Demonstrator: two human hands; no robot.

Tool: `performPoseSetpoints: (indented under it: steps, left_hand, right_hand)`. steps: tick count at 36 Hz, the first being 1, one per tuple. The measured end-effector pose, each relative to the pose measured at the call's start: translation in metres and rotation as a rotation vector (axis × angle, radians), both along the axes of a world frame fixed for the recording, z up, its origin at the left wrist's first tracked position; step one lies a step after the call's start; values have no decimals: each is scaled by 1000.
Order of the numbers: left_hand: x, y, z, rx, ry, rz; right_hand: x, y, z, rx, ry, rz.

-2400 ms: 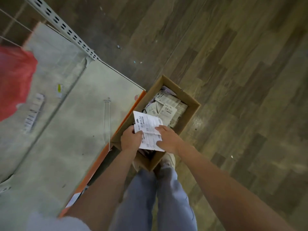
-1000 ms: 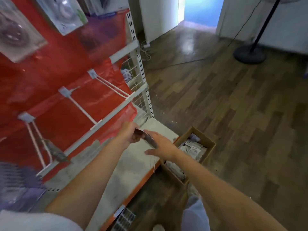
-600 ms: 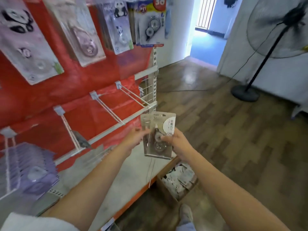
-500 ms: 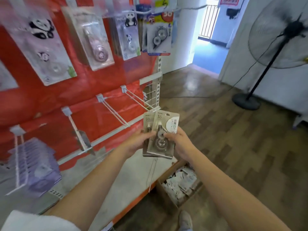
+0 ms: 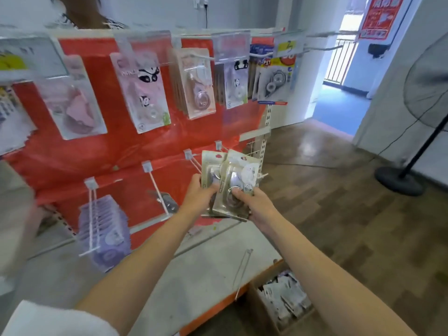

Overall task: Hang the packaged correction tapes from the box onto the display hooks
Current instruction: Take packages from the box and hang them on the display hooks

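Note:
Both hands hold a small stack of packaged correction tapes (image 5: 232, 180), beige cards with a clear blister, fanned out in front of the red display board (image 5: 72, 156). My left hand (image 5: 200, 192) grips the rear packs and my right hand (image 5: 252, 204) grips the front pack at its lower edge. The packs cover the white display hooks (image 5: 191, 157) at the lower right of the board; one bare hook (image 5: 157, 187) juts out just left of them. The cardboard box (image 5: 264, 309) with more packs stands on the floor at the bottom right.
Other correction tapes hang along the upper row (image 5: 143, 93), and a purple stack (image 5: 104, 229) fills a lower left hook. A grey base shelf (image 5: 169, 275) with a loose hook (image 5: 242, 270) lies below. A standing fan (image 5: 412, 166) is at the right.
I have lifted the packs out of the box and raised them up toward the lower right hooks. My view has swung from the floor up to the display board.

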State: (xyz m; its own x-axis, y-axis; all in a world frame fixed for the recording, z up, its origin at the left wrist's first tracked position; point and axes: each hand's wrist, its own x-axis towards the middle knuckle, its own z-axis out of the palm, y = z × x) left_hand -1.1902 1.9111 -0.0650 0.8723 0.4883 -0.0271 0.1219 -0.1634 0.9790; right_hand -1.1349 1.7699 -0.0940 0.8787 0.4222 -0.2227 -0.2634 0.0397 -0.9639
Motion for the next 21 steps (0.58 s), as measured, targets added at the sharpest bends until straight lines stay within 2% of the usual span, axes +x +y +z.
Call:
performPoseSetpoints:
  steps: [5,8,13,16,21]
  left_hand:
    - [-30,47,-1,78,53,154]
    - [-50,73,0,96,75,252]
    - [-85,106,-5,14,152,353]
    - [-100,120,-13,-11,190,384]
    - [-110,128,-24,-112,180,413]
  right_hand:
    - [-4,36,-9,-45,-41,76]
    - [-11,55,-17,-154,-92,126]
    - [-26,69,-34,-419,-196,209]
    - [-31,67,-41,-537,-210,336]
    - [-39,65,-45,-509,-213,545]
